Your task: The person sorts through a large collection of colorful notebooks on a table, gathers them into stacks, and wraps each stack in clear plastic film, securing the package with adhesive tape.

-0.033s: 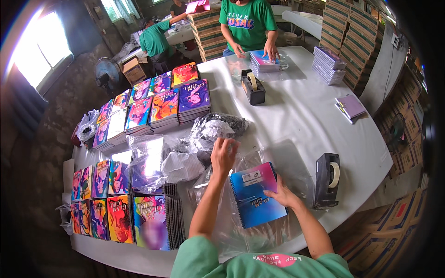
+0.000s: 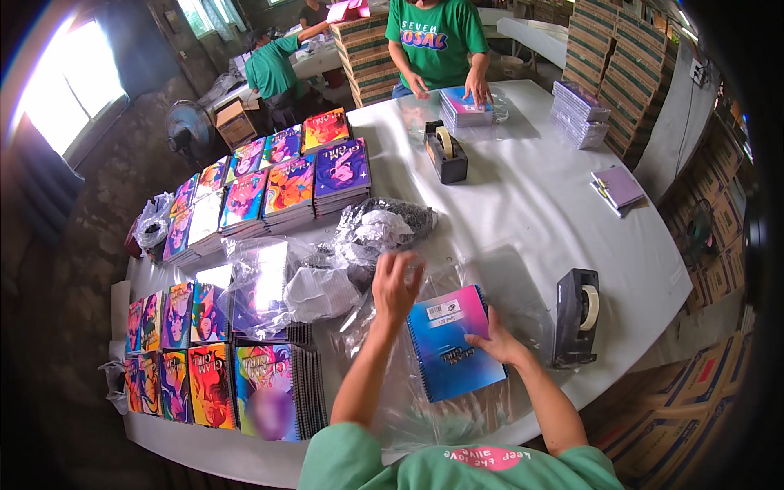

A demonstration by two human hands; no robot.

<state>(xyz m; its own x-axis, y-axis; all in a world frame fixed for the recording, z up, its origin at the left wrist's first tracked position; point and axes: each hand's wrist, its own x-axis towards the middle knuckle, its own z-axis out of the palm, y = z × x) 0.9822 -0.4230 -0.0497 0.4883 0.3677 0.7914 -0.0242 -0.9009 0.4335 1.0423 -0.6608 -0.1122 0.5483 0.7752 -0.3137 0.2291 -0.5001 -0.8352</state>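
A spiral-bound notebook (image 2: 453,371) with a blue-to-pink cover and a white label lies tilted in front of me. My right hand (image 2: 500,341) grips its right edge, the thumb flat on the cover. Beneath and around the notebook spreads a clear plastic bag (image 2: 400,416). My left hand (image 2: 394,286) hovers just above the notebook's upper left corner with curled fingers; whether thin film is between them is hidden. Beyond it sits a heap of crumpled clear plastic (image 2: 384,227).
A black tape dispenser (image 2: 576,318) stands to the right, a second dispenser (image 2: 446,155) farther off. Colourful notebook stacks (image 2: 282,188) fill the left side. Across the table a person in green (image 2: 437,49) handles wrapped notebooks (image 2: 465,110). More wrapped stacks (image 2: 578,114) stand far right.
My left hand has come slightly nearer to me, its fingers shifting a little. The right hand and notebook stay almost where they were.
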